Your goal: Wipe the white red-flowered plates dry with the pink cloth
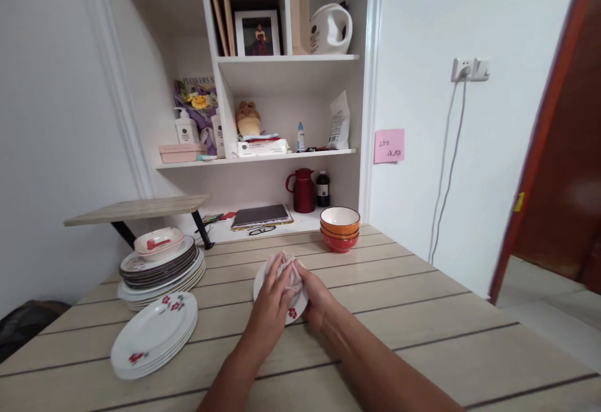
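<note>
A small white plate (258, 285) with a red flower near its rim is held over the middle of the table. A pale pinkish cloth (284, 268) lies bunched on its face. My left hand (276, 288) presses the cloth against the plate, its fingers closed over the folds. Along the right edge of the plate, my right hand (315, 296) grips the rim, with the thumb up near the cloth. Its other fingers are mostly hidden behind the plate.
Oval flowered plates (154, 337) are stacked at the left front. Behind them stands a taller plate stack (162, 268) topped by a bowl (159, 243). Several nested bowls (340, 230) sit at right. A red jug (303, 191), laptop (260, 215) and glasses (261, 230) are farther back.
</note>
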